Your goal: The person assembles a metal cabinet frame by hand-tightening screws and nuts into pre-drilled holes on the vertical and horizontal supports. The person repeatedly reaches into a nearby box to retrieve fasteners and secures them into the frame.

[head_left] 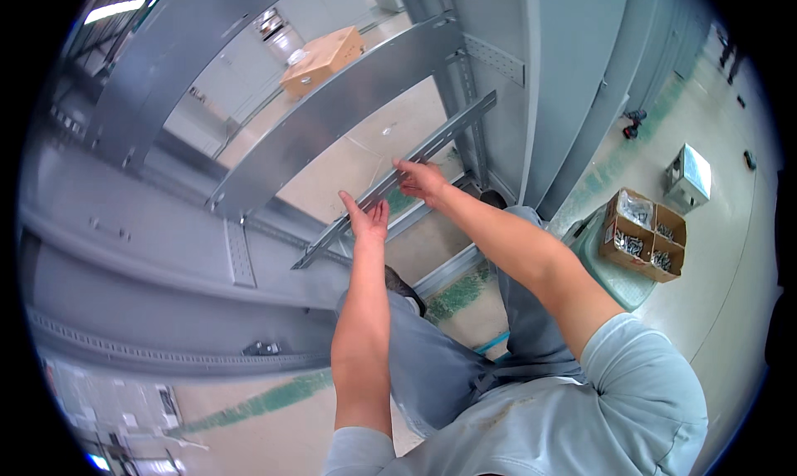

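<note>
A long, narrow slotted metal rail (pixel 456 127) slants across the opening of a grey cabinet frame, its right end higher in the picture than its left. My left hand (pixel 368 222) supports the rail left of its middle, thumb on one side and fingers on the other. Farther right along the rail, my right hand (pixel 423 183) grips it between thumb and curled fingers. The rail's left end lies close to the frame's lower left side, its right end by the perforated upright (pixel 475 135). Whether either end touches the frame, I cannot tell.
Beyond the rail, a wide grey crosspiece (pixel 332 119) spans the frame. A cardboard box (pixel 324 59) lies behind it. To my right, a divided carton of bolts (pixel 643 237) sits on a green stool (pixel 618 285). A metal box (pixel 688 177) and a power drill (pixel 633 124) are on the floor.
</note>
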Tool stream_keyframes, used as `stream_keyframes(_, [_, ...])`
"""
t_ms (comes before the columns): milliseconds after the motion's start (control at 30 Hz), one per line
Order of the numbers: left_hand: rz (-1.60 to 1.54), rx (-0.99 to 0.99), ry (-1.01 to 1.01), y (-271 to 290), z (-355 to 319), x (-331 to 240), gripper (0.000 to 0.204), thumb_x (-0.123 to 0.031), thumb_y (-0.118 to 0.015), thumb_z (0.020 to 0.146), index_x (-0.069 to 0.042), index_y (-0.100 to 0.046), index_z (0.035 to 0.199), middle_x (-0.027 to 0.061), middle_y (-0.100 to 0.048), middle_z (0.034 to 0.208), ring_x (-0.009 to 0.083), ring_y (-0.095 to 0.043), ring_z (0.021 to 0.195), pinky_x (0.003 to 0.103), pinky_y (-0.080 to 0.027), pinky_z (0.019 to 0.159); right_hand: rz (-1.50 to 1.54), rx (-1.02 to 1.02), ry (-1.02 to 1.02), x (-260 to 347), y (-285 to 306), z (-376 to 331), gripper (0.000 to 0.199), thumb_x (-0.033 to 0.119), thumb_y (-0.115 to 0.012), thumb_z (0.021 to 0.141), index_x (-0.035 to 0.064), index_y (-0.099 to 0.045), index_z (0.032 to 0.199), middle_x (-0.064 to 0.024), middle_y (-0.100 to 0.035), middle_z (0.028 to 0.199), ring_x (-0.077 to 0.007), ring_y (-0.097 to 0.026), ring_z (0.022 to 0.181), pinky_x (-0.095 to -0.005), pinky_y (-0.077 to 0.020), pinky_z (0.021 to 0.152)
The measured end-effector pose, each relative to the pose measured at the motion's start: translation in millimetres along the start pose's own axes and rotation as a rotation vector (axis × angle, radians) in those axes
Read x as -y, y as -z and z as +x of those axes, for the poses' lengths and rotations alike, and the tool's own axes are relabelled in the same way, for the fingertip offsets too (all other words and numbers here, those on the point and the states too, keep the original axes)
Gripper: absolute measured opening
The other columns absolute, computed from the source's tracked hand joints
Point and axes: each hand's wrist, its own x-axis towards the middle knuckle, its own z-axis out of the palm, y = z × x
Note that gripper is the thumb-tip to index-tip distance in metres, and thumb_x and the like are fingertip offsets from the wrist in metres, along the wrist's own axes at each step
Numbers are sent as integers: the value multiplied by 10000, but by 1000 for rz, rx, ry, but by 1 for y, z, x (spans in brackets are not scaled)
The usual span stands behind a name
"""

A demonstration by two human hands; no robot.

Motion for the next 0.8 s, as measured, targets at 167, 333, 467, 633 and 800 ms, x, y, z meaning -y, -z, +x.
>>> stream_keyframes(167, [36, -38, 12, -4, 43, 5, 1020, -761, -766, 660, -14, -473, 1291, 149, -469, 1244, 286, -493, 1126, 492, -491, 1021, 144, -15, -110, -16, 21, 54, 449, 372, -825, 793, 33, -640, 1021, -97, -616, 939, -190, -633, 831, -320, -602, 708])
stream_keyframes(333, [28, -54, 10, 7, 70, 12, 711, -560, -790, 790, -74, -516, 1232, 128, -488, 1198, 279, -498, 1169, 518, -485, 1014, 169, -107, -114, -35, 3, 81, 394, 314, -840, 766, 28, -649, 959, -70, -626, 892, -171, -612, 720, -304, -564, 575])
stream_keyframes(467, [-65, 20, 66, 15, 92, 15, 556, -465, -775, 835, -71, -538, 1149, 150, -483, 1209, 310, -520, 1161, 513, -499, 1009, 199, -177, -83, -52, -12, 93, 349, 311, -855, 746, 65, -675, 914, -34, -643, 820, -165, -592, 693, -318, -521, 563])
stream_keyframes(633, [-55, 183, -14, 23, 126, 10, 517, -354, -728, 894, -3, -518, 1211, 218, -572, 1192, 340, -609, 1082, 513, -542, 968, -51, -193, 12, -52, -8, 105, 546, 480, -815, 742, 48, -709, 1057, -97, -714, 960, -227, -671, 773, -375, -556, 614])
stream_keyframes(800, [92, 144, 81, 4, 124, 24, 677, -473, -439, 1007, 66, -408, 1416, 269, -507, 1388, 376, -497, 1309, 478, -445, 1076, -945, -91, 82, -40, -13, 70, 533, 457, -796, 628, 31, -763, 948, -212, -724, 990, -348, -696, 994, -429, -563, 850])
